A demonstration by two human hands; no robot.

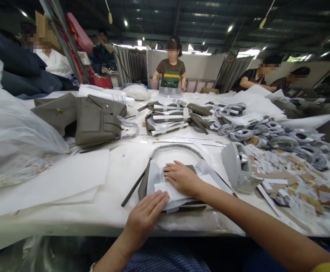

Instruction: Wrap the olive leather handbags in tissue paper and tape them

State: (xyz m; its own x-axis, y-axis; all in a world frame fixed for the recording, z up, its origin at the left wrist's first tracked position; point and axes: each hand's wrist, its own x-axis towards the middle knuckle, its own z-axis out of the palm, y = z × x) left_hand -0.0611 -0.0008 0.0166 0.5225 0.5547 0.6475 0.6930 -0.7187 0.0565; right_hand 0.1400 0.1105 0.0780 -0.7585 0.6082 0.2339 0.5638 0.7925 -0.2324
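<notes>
A grey-green leather bag piece [143, 186], wrapped in white protective paper and clear film [156, 174], lies flat near the front edge of the white table [102, 204]. My left hand [145, 214] rests flat on its near left corner, fingers together and stretched out. My right hand [182, 177] presses down on the middle of the wrapped piece, fingers bent slightly. A thin grey strap [135, 186] runs out from under the piece to the left, and a curved handle [176, 148] arcs behind it.
Finished grey handbags [96, 122] sit at the back left beside clear plastic bags [8, 136]. Wrapped bag parts [170, 117], rolled straps [281, 141], a grey tape dispenser [240, 168] and paper scraps [298, 185] crowd the right. Other people work at the far side.
</notes>
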